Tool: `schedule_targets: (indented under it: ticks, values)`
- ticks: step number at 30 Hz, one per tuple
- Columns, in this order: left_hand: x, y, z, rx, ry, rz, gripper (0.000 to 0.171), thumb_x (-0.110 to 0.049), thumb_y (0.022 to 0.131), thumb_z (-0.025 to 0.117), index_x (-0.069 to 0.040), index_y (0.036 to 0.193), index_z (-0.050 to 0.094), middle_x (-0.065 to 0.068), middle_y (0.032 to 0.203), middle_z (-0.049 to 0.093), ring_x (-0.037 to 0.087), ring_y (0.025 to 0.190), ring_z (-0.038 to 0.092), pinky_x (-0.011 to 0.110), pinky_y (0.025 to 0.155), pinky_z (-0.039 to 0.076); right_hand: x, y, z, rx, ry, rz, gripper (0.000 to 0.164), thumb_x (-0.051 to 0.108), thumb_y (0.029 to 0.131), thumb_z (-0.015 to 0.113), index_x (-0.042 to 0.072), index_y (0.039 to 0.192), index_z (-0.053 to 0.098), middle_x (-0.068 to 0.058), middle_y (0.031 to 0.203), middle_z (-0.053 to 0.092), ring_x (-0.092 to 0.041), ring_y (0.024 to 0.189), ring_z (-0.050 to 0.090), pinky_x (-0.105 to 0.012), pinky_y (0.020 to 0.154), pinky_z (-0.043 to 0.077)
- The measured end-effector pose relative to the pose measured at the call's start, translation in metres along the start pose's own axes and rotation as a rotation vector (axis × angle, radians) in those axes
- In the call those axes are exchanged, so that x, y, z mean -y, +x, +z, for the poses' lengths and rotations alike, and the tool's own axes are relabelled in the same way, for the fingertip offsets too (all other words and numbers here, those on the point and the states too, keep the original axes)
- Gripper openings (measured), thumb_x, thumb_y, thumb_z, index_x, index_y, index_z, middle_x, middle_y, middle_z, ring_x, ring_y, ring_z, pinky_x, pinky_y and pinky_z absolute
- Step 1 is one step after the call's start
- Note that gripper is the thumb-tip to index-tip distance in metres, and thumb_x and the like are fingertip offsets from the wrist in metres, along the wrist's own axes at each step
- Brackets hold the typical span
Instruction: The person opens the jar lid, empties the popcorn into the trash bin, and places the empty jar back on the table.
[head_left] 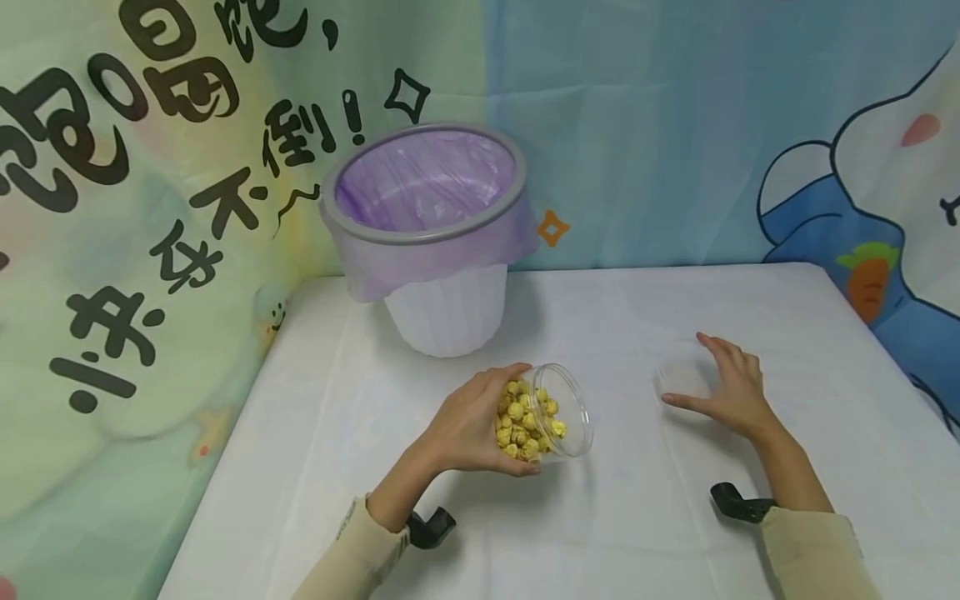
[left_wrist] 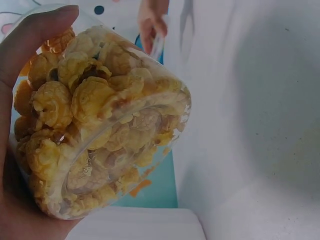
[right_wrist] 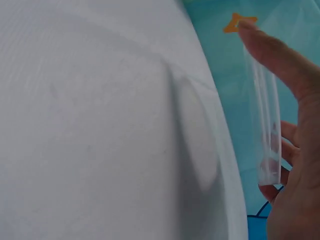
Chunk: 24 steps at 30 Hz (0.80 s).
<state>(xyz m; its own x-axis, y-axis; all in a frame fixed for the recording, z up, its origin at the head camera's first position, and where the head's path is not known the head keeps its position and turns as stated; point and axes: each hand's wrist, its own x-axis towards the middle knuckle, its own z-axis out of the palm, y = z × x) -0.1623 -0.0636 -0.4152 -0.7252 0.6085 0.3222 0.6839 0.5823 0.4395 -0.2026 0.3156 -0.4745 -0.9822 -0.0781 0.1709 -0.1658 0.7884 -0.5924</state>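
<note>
My left hand (head_left: 467, 423) grips a clear plastic jar of yellow popcorn (head_left: 517, 425) around its side. The jar is tipped, its uncovered mouth facing right, and the popcorn (left_wrist: 52, 105) lies against the clear wall and base in the left wrist view. Off to the right, my right hand (head_left: 737, 390) holds a clear round lid (right_wrist: 267, 125) by its edge between thumb and fingers. In the head view that lid looks faint against the white cloth, and the right wrist view has it nearly edge-on.
Behind the jar stands a white bin (head_left: 447, 312) with a grey rim and a purple liner bag (head_left: 431, 179). A white cloth covers the table (head_left: 600, 533). A printed curtain (head_left: 637, 133) with cartoon figures and lettering hangs along the back and left.
</note>
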Motion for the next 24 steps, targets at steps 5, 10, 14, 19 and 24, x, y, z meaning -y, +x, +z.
schedule_targets:
  ticks: [5, 10, 14, 19, 24]
  values:
    - [0.001, 0.000, 0.001, 0.002, 0.006, -0.006, 0.113, -0.057, 0.050, 0.082, -0.015, 0.140, 0.030, 0.004, 0.127, 0.050, 0.015, 0.112, 0.049, 0.032, 0.088, 0.045, -0.013, -0.002, 0.003, 0.011, -0.079, 0.018, 0.109, 0.041, 0.063, 0.081, -0.004, 0.142, 0.021, -0.035, 0.135, 0.023, -0.052, 0.116, 0.018, -0.066, 0.087, 0.016]
    - [0.001, -0.001, 0.003, 0.008, 0.007, -0.011, 0.112, -0.057, 0.050, 0.082, -0.015, 0.141, 0.030, 0.004, 0.126, 0.050, 0.015, 0.112, 0.049, 0.032, 0.088, 0.045, -0.018, -0.006, 0.004, 0.048, -0.115, 0.070, 0.109, 0.043, 0.064, 0.080, -0.005, 0.141, 0.020, -0.036, 0.134, 0.022, -0.054, 0.116, 0.019, -0.066, 0.087, 0.018]
    - [0.000, -0.002, 0.004, 0.014, 0.010, -0.018, 0.112, -0.057, 0.050, 0.082, -0.015, 0.140, 0.030, 0.003, 0.126, 0.050, 0.015, 0.111, 0.049, 0.031, 0.088, 0.045, -0.020, -0.011, 0.008, 0.068, -0.127, 0.090, 0.109, 0.044, 0.065, 0.079, -0.006, 0.141, 0.020, -0.036, 0.134, 0.022, -0.054, 0.116, 0.018, -0.066, 0.087, 0.018]
    - [0.001, -0.003, 0.004, 0.021, 0.009, -0.022, 0.112, -0.057, 0.050, 0.082, -0.015, 0.140, 0.030, 0.003, 0.126, 0.050, 0.015, 0.110, 0.049, 0.031, 0.087, 0.045, -0.021, -0.013, 0.009, 0.092, -0.137, 0.099, 0.109, 0.045, 0.067, 0.078, -0.005, 0.142, 0.018, -0.036, 0.134, 0.020, -0.054, 0.119, 0.016, -0.067, 0.088, 0.016]
    - [0.002, -0.003, 0.004, 0.024, 0.007, -0.022, 0.112, -0.056, 0.050, 0.082, -0.015, 0.140, 0.030, 0.004, 0.126, 0.050, 0.015, 0.109, 0.050, 0.032, 0.087, 0.046, -0.020, -0.011, 0.009, 0.105, -0.151, 0.103, 0.110, 0.047, 0.067, 0.077, -0.006, 0.142, 0.017, -0.036, 0.134, 0.019, -0.054, 0.118, 0.016, -0.067, 0.088, 0.016]
